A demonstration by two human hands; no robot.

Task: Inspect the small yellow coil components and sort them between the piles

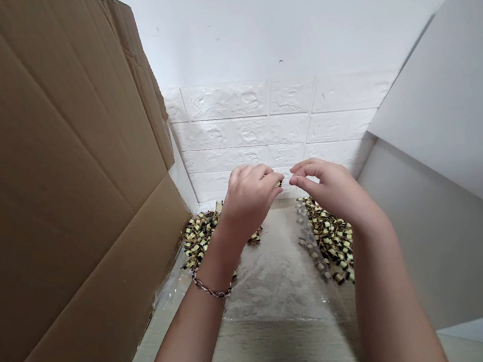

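My left hand [250, 195], with a chain bracelet at the wrist, pinches a small yellow-and-black part [279, 184] between thumb and fingers. Only a bit of that part shows past the fingertips. Facing it at close range, my right hand [323, 183] has thumb and forefinger drawn together; whatever lies between them is too small to make out. Under the left forearm is a pile of similar small yellow-and-black parts [200, 237] with thin leads. A second pile [332, 240] lies below the right hand, partly hidden by that forearm.
A clear plastic bag [276, 280] lies flat on the pale wooden table [279, 348] between the piles. A tall cardboard sheet [62, 192] walls off the left side, and a grey-white panel [456, 219] the right. Behind stands a white brick-patterned wall [250, 124].
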